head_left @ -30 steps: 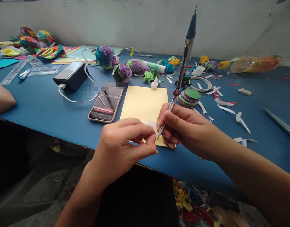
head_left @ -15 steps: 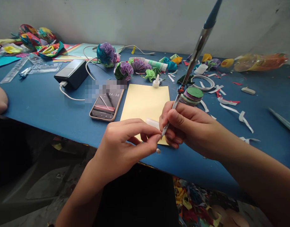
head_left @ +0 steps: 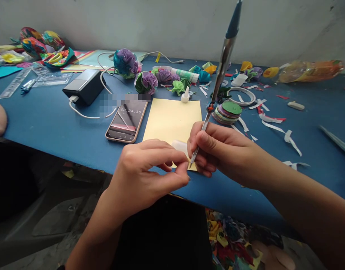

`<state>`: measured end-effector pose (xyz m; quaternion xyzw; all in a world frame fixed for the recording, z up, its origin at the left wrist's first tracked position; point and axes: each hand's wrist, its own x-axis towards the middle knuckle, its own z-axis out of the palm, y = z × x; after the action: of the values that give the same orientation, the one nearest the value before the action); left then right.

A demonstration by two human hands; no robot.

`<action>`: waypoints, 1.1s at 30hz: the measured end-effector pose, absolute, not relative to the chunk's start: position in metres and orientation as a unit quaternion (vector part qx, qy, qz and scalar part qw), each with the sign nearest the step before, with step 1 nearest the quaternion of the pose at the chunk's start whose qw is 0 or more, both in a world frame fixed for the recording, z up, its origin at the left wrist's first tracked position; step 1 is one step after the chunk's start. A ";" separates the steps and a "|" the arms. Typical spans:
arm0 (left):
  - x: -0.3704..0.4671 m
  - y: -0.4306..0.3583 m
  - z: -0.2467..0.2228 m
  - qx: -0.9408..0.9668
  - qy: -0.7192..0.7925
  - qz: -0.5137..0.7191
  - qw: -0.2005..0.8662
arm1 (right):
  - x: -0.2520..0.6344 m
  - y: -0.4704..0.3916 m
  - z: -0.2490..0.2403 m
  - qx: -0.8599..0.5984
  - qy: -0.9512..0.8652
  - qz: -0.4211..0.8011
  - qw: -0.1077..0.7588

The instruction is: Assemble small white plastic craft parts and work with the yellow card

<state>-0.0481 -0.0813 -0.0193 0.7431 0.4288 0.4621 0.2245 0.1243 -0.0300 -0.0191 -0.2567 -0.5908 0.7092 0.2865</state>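
our right hand [head_left: 221,150] is gripping the silver compass [head_left: 221,67] above the yellow sheet [head_left: 172,116] on the bench [head_left: 85,140], long axis steep, blue end to one o'clock, tip down to seven! our left hand [head_left: 147,168] pinches closed beside it, contents hidden.

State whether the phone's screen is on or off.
On: the phone shows pale digits reading 00:24:38, with a reddish image and small icons below them.
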 end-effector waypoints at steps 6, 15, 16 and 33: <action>-0.050 -0.082 -0.019 0.744 0.434 0.464 0.208 | 0.125 -0.030 -0.018 -0.256 -0.586 0.711 0.293; -0.051 -0.083 -0.022 0.734 0.424 0.467 0.250 | 0.128 -0.029 -0.018 -0.256 -0.575 0.718 0.297; -0.051 -0.083 -0.022 0.736 0.419 0.465 0.259 | 0.127 -0.029 -0.019 -0.254 -0.576 0.719 0.294; -0.054 -0.078 -0.032 0.650 0.486 0.469 0.348 | 0.132 -0.012 -0.013 -0.454 -0.673 0.520 0.266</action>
<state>-0.0541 -0.0776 -0.0324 0.6505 0.4856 0.4691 0.3478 0.1321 -0.0118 -0.0132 -0.4543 -0.6729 0.5197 0.2659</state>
